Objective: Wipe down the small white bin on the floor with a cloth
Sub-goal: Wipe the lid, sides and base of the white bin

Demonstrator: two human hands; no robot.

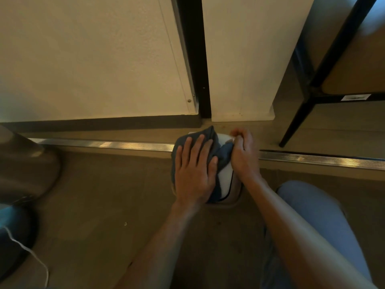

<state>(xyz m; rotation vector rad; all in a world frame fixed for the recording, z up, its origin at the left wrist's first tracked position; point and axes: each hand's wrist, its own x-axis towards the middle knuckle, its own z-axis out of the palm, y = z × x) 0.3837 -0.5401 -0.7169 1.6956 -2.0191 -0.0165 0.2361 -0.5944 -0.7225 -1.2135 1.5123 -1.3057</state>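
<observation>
The small white bin (226,176) stands on the floor at mid-frame, just in front of a metal threshold strip. A dark blue cloth (224,152) is draped over its top and left side. My left hand (194,170) lies flat on the cloth with fingers spread, pressing it against the bin. My right hand (243,153) is curled over the bin's right rim, gripping the rim and a fold of the cloth. Most of the bin is hidden under the cloth and hands.
A metal threshold strip (104,143) runs across the floor. White wall panels (93,59) with a dark gap rise behind. Black chair legs (298,119) stand at right, my blue-trousered knee (312,205) lower right, and a dark rounded object with a white cord (18,232) at left.
</observation>
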